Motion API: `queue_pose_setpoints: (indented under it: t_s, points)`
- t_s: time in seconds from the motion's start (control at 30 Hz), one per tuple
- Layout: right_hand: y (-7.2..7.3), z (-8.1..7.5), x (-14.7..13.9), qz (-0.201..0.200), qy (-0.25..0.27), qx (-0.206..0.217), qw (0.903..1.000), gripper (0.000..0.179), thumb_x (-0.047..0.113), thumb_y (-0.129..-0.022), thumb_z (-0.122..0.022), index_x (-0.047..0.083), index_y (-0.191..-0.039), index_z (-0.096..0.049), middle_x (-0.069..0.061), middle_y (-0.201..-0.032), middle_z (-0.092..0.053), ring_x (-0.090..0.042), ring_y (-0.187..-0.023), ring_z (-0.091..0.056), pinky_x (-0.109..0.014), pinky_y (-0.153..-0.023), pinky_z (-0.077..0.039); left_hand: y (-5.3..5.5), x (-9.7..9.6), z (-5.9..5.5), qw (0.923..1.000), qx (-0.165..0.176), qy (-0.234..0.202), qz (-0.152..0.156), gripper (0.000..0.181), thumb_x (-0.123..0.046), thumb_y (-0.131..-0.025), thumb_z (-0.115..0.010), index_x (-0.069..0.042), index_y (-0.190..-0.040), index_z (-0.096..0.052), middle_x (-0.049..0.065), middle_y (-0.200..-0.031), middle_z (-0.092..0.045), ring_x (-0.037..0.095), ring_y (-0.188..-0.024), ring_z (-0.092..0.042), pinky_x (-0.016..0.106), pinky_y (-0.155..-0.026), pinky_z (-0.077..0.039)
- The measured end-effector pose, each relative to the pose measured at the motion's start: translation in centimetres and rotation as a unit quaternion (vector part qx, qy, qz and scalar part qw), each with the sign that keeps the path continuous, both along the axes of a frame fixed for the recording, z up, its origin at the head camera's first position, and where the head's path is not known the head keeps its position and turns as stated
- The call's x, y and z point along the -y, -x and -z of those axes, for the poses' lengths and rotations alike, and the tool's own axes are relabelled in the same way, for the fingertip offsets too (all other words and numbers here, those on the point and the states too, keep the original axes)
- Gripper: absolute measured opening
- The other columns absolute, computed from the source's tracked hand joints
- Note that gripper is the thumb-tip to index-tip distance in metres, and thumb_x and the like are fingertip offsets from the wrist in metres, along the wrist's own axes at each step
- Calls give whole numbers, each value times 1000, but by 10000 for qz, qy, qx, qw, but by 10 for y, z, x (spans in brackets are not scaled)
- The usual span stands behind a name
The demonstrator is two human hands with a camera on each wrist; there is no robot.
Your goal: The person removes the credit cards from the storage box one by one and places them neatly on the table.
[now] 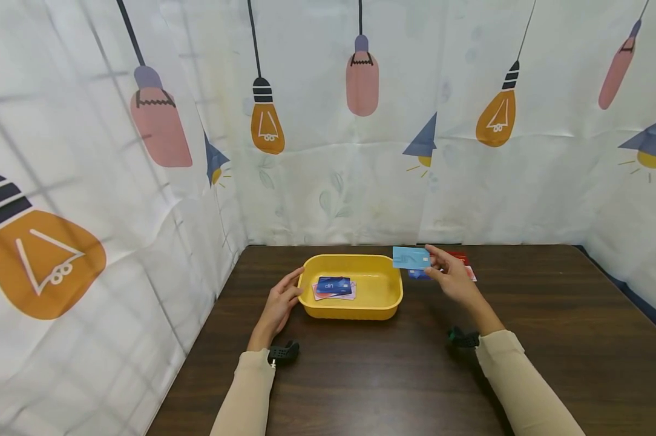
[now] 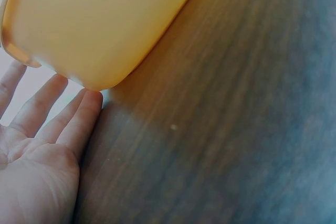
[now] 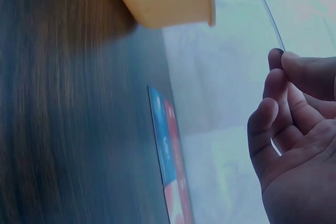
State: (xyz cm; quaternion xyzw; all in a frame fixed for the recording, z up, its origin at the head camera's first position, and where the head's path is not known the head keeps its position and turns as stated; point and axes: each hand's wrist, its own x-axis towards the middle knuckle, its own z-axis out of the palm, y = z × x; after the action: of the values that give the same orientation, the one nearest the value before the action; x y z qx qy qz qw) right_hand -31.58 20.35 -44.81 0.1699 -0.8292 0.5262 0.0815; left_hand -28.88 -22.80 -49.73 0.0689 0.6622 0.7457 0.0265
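Observation:
My right hand (image 1: 452, 275) pinches a light blue bank card (image 1: 410, 258) between thumb and fingers, holding it above the right end of a yellow plastic basin (image 1: 379, 313). In the right wrist view the card (image 3: 269, 14) shows edge-on, rising from the fingertips. My left hand (image 1: 279, 303) rests its extended fingertips against the basin's left end, as the left wrist view of the basin (image 2: 100, 30) also shows. Inside the basin, a dark blue card (image 1: 333, 285) lies on top of a pinkish-white card (image 1: 328, 297).
Behind my right hand, on the dark wooden table (image 1: 360, 375), lie a blue card (image 1: 418, 274), a red card (image 1: 460, 257) and a red-and-white card (image 1: 471, 274), partly hidden. A white curtain (image 1: 317, 200) printed with lamps hangs along the table's back and left.

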Motion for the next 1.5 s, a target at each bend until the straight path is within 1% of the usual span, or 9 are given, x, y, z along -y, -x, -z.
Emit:
queue_pose_setpoints:
  t_s: [0.17, 0.3, 0.53, 0.7, 0.83, 0.93, 1.1, 1.23, 1.5]
  points:
    - [3, 3, -12, 55, -68, -120, 9999, 57, -1, -95, -66, -5, -149, -47, -14, -99, -56, -4, -79, -52, -18, -63, -45, 1, -1, 0, 10000, -30, 0, 7, 55, -2, -101, -50, -12, -155, -45, 12, -166, -33, 28, -153, -33, 30, -106, -51]
    - [0, 1, -20, 35, -67, 21, 10000, 59, 0, -96, -65, -4, -151, -44, -17, -101, -59, -5, -79, -52, -20, -64, -45, 1, -1, 1, 10000, -13, -13, -7, 55, -2, -100, -50, -11, -154, -45, 11, -166, -33, 28, -153, -34, 32, -108, -51]
    - [5, 9, -33, -48, 62, 113, 9999, 60, -4, -97, -62, -8, -153, -40, -22, -97, -62, -8, -77, -57, -23, -69, -55, 1, 0, 1, 10000, -8, 3, -9, 55, -2, -101, -50, -11, -154, -45, 12, -166, -33, 28, -154, -32, 29, -105, -52]
    - [3, 8, -36, 3, -27, 232, 9997, 60, -2, -97, -63, -7, -152, -41, -23, -98, -64, -10, -81, -59, -25, -72, -57, 0, 0, 0, 10000, 0, 12, -51, 54, -2, -101, -50, -12, -154, -46, 11, -166, -34, 28, -153, -33, 27, -104, -53]
    - [2, 8, -38, 27, -179, 367, 9992, 59, 1, -97, -64, -7, -151, -42, -17, -97, -66, -10, -82, -61, -26, -72, -55, 0, 0, -1, 10000, 47, 5, -57, 54, -2, -101, -50, -13, -154, -46, 9, -165, -35, 26, -152, -34, 29, -106, -52]
    - [3, 9, -41, 6, -280, 426, 9987, 56, 2, -98, -64, -6, -150, -45, -13, -95, -64, -10, -80, -57, -25, -68, -50, -1, 0, 0, 10000, 48, 14, -44, 55, -3, -101, -50, -12, -155, -46, 10, -166, -35, 27, -152, -35, 31, -108, -51]
    - [3, 11, -45, -87, -682, 572, 9960, 56, 4, -99, -62, -2, -152, -44, -15, -98, -62, -12, -76, -49, -27, -63, -41, -1, -1, 1, 10000, -11, 7, -42, 55, -3, -101, -51, -12, -155, -45, 11, -165, -36, 29, -152, -36, 30, -106, -52]
    - [3, 14, -45, -122, -910, 717, 9932, 57, 5, -100, -62, -3, -153, -43, -15, -99, -59, -14, -76, -47, -29, -63, -40, -1, 0, 1, 10000, -26, -1, -21, 55, -4, -101, -51, -13, -155, -45, 9, -165, -36, 27, -152, -36, 25, -102, -53]
    - [3, 17, -47, -220, -994, 790, 9917, 58, 7, -98, -65, -5, -151, -43, -21, -108, -62, -19, -85, -51, -29, -65, -41, 0, 0, 1, 10000, -27, 10, 8, 55, -4, -101, -51, -13, -155, -45, 10, -166, -34, 27, -153, -34, 26, -103, -53]
